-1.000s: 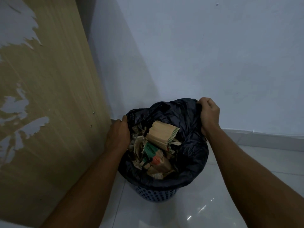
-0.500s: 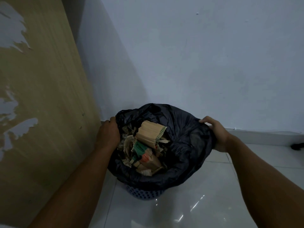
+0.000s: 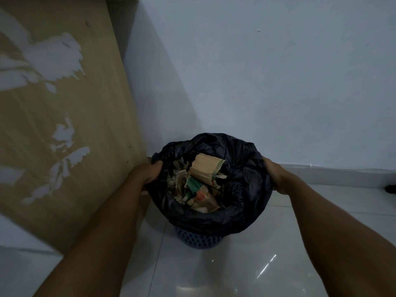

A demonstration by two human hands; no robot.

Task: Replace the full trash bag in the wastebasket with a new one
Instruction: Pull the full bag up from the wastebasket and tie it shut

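A black trash bag lines a blue perforated wastebasket standing on the floor in a corner. The bag is full of crumpled brown paper, cardboard and a green and orange wrapper. My left hand grips the bag's rim on its left side, thumb over the edge. On the right side of the rim my right hand grips the plastic, its fingers hidden under the folded edge. Only the lower part of the basket shows below the bag.
A wooden panel with peeled patches stands close to the left of the basket. A pale wall is right behind it. Glossy white floor tiles spread toward me. A small dark object lies at the right edge.
My right hand has moved from the back of the rim down to its right side and taken hold there. My left hand stays on the left rim. The camera view has shifted.
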